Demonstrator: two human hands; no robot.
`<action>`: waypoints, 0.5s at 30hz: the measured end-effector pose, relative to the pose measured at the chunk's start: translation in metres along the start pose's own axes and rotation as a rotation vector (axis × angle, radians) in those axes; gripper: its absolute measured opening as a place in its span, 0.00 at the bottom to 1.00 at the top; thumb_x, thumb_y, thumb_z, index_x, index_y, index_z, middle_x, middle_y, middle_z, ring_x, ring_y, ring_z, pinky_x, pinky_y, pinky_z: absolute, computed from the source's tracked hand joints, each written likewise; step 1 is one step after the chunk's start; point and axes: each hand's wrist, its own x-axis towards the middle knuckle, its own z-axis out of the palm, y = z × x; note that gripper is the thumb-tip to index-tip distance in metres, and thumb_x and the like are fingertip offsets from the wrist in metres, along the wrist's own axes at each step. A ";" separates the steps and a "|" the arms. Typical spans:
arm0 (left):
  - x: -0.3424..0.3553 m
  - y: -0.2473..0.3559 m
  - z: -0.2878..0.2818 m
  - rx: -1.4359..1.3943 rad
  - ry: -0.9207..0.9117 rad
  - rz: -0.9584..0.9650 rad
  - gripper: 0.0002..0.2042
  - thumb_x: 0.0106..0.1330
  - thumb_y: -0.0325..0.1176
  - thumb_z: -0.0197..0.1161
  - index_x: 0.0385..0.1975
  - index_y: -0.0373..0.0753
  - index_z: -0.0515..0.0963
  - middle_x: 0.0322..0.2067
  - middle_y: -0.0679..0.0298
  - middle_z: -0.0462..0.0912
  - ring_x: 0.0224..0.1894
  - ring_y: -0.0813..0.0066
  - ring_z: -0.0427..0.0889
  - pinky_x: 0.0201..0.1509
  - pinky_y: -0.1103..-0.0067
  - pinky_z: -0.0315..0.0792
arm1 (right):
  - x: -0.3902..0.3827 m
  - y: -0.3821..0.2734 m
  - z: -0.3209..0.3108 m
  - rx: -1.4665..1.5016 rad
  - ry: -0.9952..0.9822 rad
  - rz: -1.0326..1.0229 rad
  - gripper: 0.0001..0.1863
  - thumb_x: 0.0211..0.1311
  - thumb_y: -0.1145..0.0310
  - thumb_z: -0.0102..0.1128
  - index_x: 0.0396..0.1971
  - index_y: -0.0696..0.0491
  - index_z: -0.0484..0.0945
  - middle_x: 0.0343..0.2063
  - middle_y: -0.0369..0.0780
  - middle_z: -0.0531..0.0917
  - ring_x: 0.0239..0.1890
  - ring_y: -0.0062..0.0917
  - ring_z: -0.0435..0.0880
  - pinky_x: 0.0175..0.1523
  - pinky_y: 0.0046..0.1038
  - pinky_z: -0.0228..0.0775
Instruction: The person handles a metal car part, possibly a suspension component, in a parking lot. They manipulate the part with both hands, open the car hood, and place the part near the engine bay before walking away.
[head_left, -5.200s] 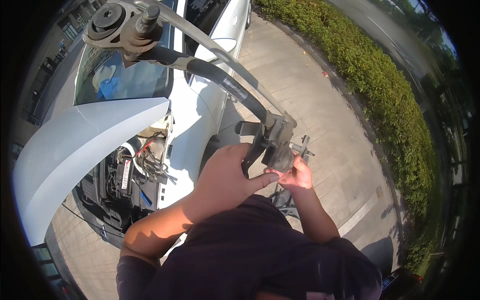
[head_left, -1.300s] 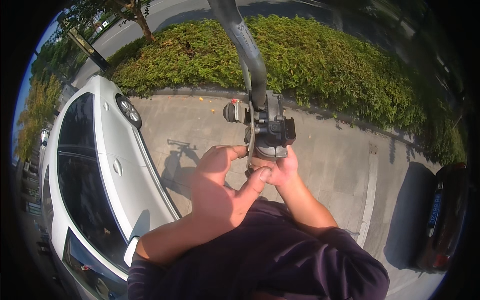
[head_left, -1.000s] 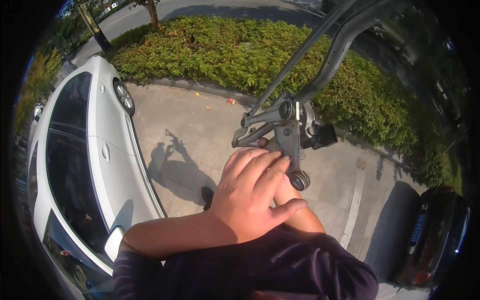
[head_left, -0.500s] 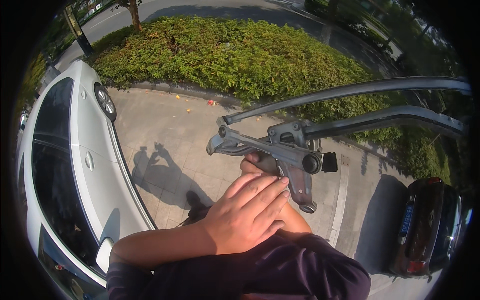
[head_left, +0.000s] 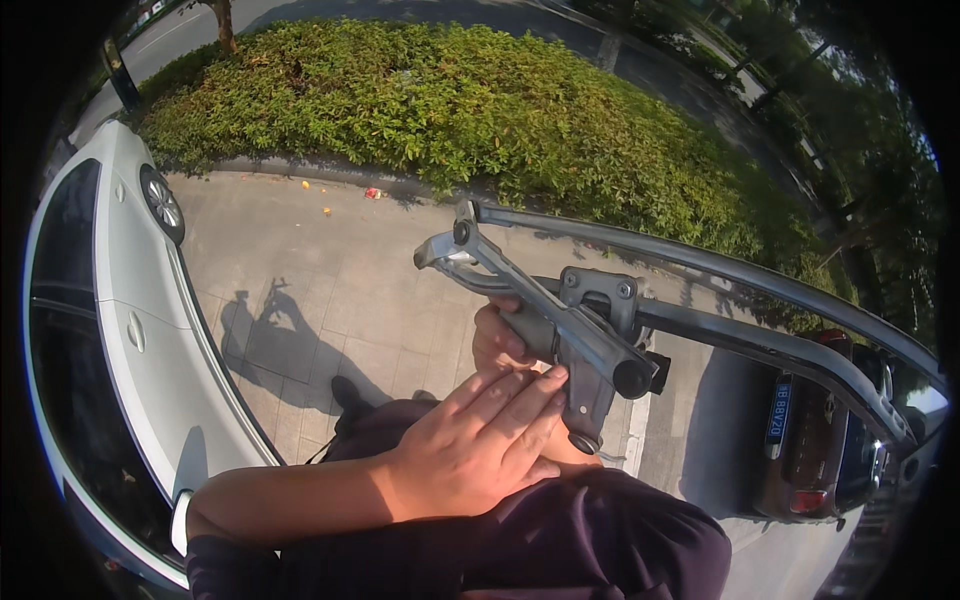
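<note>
A grey metal windscreen wiper linkage [head_left: 572,318], with two long rods reaching to the right and a bracket with round joints, is held up in front of my body. My right hand [head_left: 495,338] grips it from below, fingers curled around the greyish cylindrical part under the bracket. Much of that hand is hidden. Across the right hand and wrist lies my left hand [head_left: 482,435], fingers stretched out and flat, fingertips close to the linkage's lower bracket. Nothing shows in the left hand's grasp.
A white car [head_left: 150,330] stands along the left side. A dark car [head_left: 805,450] is parked at the right, partly behind the rods. Beyond the paving [head_left: 320,250] runs a green hedge [head_left: 420,100]; a road lies past it.
The linkage has turned, its long rods' right ends swinging downward in the picture. My left hand stays laid over the right one. The surroundings have shifted left in the view.
</note>
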 end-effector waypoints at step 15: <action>0.002 -0.007 0.008 -0.201 0.044 -0.142 0.37 0.58 0.45 0.79 0.62 0.27 0.74 0.64 0.42 0.74 0.60 0.44 0.80 0.65 0.59 0.75 | -0.017 0.003 0.000 -0.176 0.210 -0.360 0.25 0.73 0.57 0.61 0.62 0.58 0.73 0.53 0.46 0.76 0.39 0.31 0.71 0.35 0.25 0.84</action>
